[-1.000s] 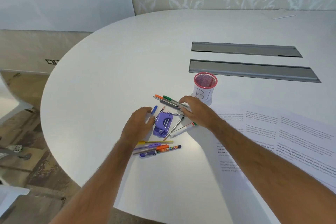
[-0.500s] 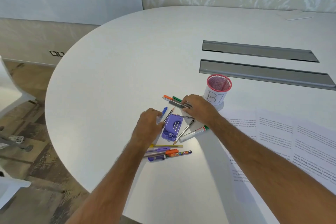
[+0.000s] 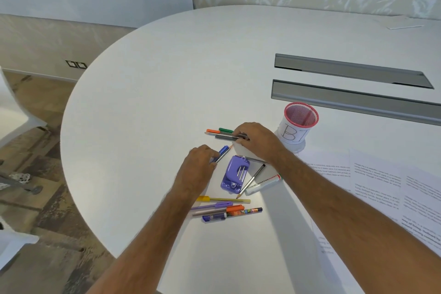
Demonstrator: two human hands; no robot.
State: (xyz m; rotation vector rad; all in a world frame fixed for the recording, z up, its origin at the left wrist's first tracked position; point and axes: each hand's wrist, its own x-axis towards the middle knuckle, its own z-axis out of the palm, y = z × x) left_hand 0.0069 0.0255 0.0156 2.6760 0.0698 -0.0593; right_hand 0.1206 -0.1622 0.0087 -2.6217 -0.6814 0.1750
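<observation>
— Where do we find the right hand [image 3: 259,142]?

— We see it knuckles up on the tabletop [image 3: 148,102], well in from the rounded left edge. Its fingers are curled over a bundle [image 3: 223,136] of three pens with orange, green and grey caps. The thumb sits on the near side, so we call it a pinch. The free ends of the bundle point toward the left edge.

— And the left hand [image 3: 198,167]?

— It is just nearer, between the bundle and the near edge. Its fingers are bent round a blue pen [image 3: 223,149], and one end of that pen sticks out toward the right hand.

— What do we see between the two wrists?

— A purple punch [image 3: 235,175] lies flat just right of the left hand. A pencil [image 3: 253,178] and a white marker [image 3: 265,181] lie just beside it, running toward the right forearm. Closer to the near edge, some loose pens [image 3: 224,207] lie side by side, touching, beside the left wrist.

— And the cup [image 3: 301,124]?

— It is pink mesh with a paper label. It stands upright just beside the right hand, a little short of the nearer of two grey slots [image 3: 358,102]. Printed sheets [image 3: 374,184] cover the tabletop toward the right edge, and the right forearm passes over them.
</observation>
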